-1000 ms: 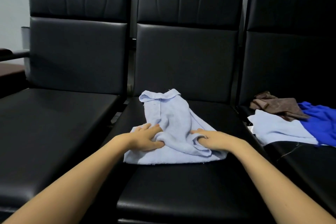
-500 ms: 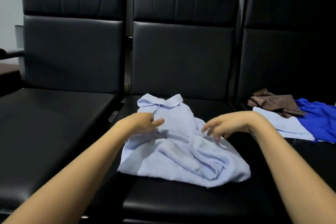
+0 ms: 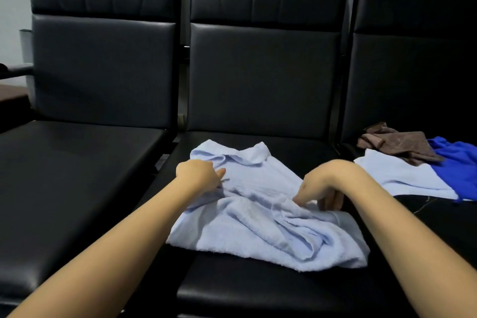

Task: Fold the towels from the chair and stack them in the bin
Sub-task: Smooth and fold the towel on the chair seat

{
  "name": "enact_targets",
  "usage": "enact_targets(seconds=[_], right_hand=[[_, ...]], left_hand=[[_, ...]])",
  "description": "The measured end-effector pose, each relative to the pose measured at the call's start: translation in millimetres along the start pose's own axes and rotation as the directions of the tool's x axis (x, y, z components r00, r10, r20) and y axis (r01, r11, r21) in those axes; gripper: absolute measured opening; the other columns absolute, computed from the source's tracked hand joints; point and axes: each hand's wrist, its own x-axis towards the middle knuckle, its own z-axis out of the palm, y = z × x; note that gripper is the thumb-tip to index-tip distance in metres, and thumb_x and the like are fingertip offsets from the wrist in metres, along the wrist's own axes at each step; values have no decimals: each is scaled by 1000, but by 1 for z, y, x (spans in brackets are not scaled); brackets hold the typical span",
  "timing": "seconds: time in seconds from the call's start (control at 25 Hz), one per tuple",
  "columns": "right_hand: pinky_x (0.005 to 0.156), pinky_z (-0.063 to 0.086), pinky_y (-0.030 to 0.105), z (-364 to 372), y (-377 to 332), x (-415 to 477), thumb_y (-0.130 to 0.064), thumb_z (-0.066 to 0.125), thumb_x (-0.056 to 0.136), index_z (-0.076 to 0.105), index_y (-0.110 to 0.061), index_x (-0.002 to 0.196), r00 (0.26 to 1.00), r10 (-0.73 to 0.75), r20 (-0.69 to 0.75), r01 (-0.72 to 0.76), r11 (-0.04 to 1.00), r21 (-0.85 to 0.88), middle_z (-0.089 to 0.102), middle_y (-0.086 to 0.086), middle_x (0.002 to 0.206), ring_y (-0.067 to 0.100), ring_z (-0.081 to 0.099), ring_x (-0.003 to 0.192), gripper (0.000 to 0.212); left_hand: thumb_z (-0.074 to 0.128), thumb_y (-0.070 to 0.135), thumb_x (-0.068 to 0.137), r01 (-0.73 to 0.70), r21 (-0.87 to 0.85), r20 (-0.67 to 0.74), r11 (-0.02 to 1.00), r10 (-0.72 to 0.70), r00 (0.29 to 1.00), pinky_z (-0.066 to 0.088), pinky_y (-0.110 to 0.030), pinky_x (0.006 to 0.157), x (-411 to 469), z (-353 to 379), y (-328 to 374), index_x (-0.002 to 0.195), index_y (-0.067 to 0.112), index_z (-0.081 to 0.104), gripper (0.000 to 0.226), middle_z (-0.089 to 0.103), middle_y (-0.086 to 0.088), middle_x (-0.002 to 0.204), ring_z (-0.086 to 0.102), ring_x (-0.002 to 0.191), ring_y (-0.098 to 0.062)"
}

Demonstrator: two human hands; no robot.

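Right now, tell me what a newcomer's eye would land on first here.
A crumpled light blue towel lies on the middle black chair, pale against the dark seat. The left hand grips its left side, and the fingers of the right hand pinch a fold on its right. Next comes the heap on the right chair: a brown towel lying on a pale towel, beside a bright blue towel.

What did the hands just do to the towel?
They pulled the bunched light blue towel open, so it spread toward the near right of the middle seat. The left hand shifted farther back on it; the right hand touches a fold. The towel pile on the right chair stayed.
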Motion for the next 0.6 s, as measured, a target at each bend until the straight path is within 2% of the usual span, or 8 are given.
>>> enact_targets(seconds=[0.08, 0.16, 0.24, 0.28, 0.4, 0.48, 0.52, 0.6], right_hand=[[63, 50, 25, -2, 3, 6, -44, 42, 95, 66, -15, 90, 997, -53, -65, 55, 998, 36, 68, 5, 80, 17, 65, 66, 38], [64, 49, 29, -2, 1, 22, -33, 44, 92, 63, -15, 79, 920, -138, -367, 165, 985, 42, 69, 3, 79, 19, 66, 69, 30], [78, 50, 36, 2, -6, 43, -25, 47, 86, 62, -22, 100, 716, -246, -654, 367, 929, 52, 66, 0, 105, 22, 63, 94, 21], [88, 48, 37, 4, -11, 49, -20, 48, 85, 54, -28, 121, 673, -319, -668, 461, 886, 42, 57, -3, 124, 21, 56, 111, 37], [111, 23, 39, 13, -26, 62, -25, 50, 92, 22, -38, 147, 747, -448, -491, 499, 866, -31, 21, -5, 155, 21, 21, 141, 63], [102, 27, 39, 13, -32, 66, -39, 51, 92, 47, -37, 128, 719, -438, -539, 468, 879, -90, 49, -1, 134, 22, 38, 129, 36], [94, 30, 36, 11, -33, 65, -40, 51, 90, 56, -34, 102, 674, -403, -620, 422, 898, -124, 58, -2, 109, 21, 46, 114, 14], [82, 29, 33, 3, -25, 67, -34, 51, 89, 44, -26, 67, 609, -341, -716, 354, 925, -140, 50, -7, 77, 20, 47, 93, 24]], left_hand=[[39, 31, 96, -49, 57, -133, 997, 57, 989, 34, -29, 75, 4, 0, 4, 112, 12, 59, 31, 59, -6, 116, 53, 109, -24], [41, 25, 95, -220, 69, -232, 973, 230, 945, 33, -30, 79, 13, 9, 8, 115, 14, 57, 27, 55, -6, 120, 48, 114, -25], [37, 25, 97, -422, -30, -143, 906, 414, 899, 33, -33, 87, 22, 21, 9, 129, 24, 50, 34, 49, 0, 128, 41, 123, -22], [35, 25, 98, -460, -102, -36, 882, 459, 888, 31, -35, 96, 25, 23, 9, 136, 31, 44, 39, 44, 3, 135, 36, 130, -20], [41, 17, 96, -459, -399, 195, 794, 562, 804, 18, -33, 116, 23, 21, 5, 138, 36, 43, 46, 30, 13, 150, 22, 141, -10], [50, 16, 91, -407, -582, 145, 704, 582, 800, 32, -27, 109, 17, 18, 2, 120, 36, 58, 36, 50, 15, 131, 44, 126, -8], [54, 20, 89, -398, -587, 65, 705, 531, 845, 41, -26, 99, 17, 16, 0, 109, 36, 59, 26, 58, 13, 115, 54, 111, -12], [57, 32, 87, -373, -425, -38, 825, 395, 918, 46, -33, 85, 20, 11, -7, 107, 29, 51, 21, 61, 6, 97, 58, 93, -21]])
